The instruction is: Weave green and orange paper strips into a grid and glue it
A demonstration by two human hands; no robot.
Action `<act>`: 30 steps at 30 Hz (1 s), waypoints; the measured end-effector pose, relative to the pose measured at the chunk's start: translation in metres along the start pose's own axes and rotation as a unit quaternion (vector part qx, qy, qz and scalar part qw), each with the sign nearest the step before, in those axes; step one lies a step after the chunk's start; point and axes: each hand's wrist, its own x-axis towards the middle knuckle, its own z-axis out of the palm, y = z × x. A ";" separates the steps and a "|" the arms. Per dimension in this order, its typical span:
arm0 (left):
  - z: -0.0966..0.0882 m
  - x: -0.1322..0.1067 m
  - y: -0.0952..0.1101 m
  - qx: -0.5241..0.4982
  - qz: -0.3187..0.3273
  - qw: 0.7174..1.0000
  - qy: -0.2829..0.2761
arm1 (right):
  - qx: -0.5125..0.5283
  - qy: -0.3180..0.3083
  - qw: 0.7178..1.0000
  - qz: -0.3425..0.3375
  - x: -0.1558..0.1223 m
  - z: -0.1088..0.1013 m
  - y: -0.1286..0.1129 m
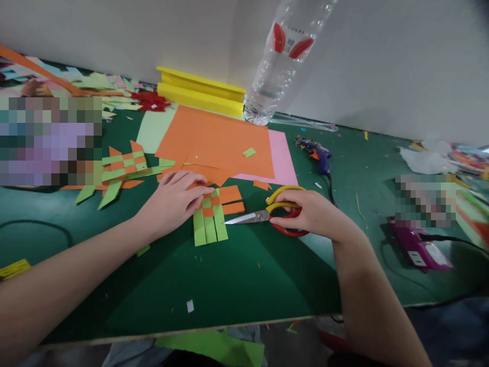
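Observation:
A small woven piece of orange and green paper strips [209, 224] lies flat on the green table, loose strip ends pointing right and toward me. My left hand [183, 196] rests on its upper left part, fingers stretched out and holding nothing. In my right hand [317, 211] is a pair of scissors [250, 217] with one yellow and one red handle. The blades look closed, their tips beside the green strips. Left of my left hand lies a larger woven paper fish shape [128, 164] in the same two colours.
Orange sheets [217, 140] lie behind my hands, with a pink sheet [281, 153] partly beneath. A yellow folded strip [200, 92] and a clear plastic bottle [282, 66] stand by the wall. A glue gun [317, 153] with a cord and a purple device [422, 244] are at right.

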 end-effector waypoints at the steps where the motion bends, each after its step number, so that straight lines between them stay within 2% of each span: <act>1: 0.000 0.000 0.000 -0.001 -0.002 1.000 -0.003 | 0.003 0.004 1.000 -0.001 0.000 0.000 0.000; 7: -0.002 0.001 0.001 0.005 0.002 1.000 0.004 | -0.011 0.050 0.999 0.013 0.001 0.001 -0.004; 15: -0.001 0.001 0.002 -0.002 -0.003 1.000 -0.003 | -0.028 0.026 0.999 0.021 0.000 -0.001 -0.001; 20: 0.000 0.000 0.000 -0.006 0.003 1.000 0.002 | 0.014 0.009 1.000 0.014 -0.002 -0.005 0.001; 23: 0.000 0.000 0.000 -0.004 0.005 1.000 0.007 | 0.057 0.077 0.995 0.023 0.000 -0.005 0.003; 27: -0.002 0.001 0.002 -0.010 -0.012 1.000 0.002 | 0.023 0.203 0.974 0.097 0.005 0.000 0.008; 30: -0.005 0.001 0.002 -0.018 -0.025 0.999 0.017 | -0.009 0.227 0.964 0.140 0.009 0.006 0.014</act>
